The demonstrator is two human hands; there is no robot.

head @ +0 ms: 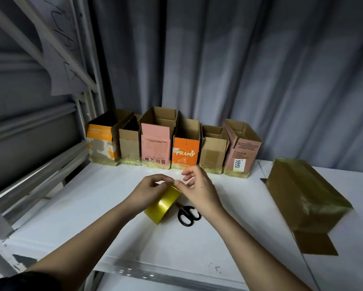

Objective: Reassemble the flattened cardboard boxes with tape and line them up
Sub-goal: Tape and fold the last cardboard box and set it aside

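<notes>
A yellow tape roll [162, 203] is held above the white table [105, 198]. My left hand [149, 191] grips the roll from the left. Over the roll's top edge my right hand [199, 189] pinches at the tape end with thumb and forefinger. Several upright open-topped cardboard boxes [174, 143] stand in a row along the back of the table, orange, brown and pink. To the right, a brown box [302, 196] lies on its side, its taped face toward me and a flap spread on the table.
Black-handled scissors [188, 214] lie on the table just under my right wrist. A grey metal rack [39, 131] rises on the left. Grey curtain [239, 70] hangs behind the boxes. The table's front edge [155, 274] runs below my forearms.
</notes>
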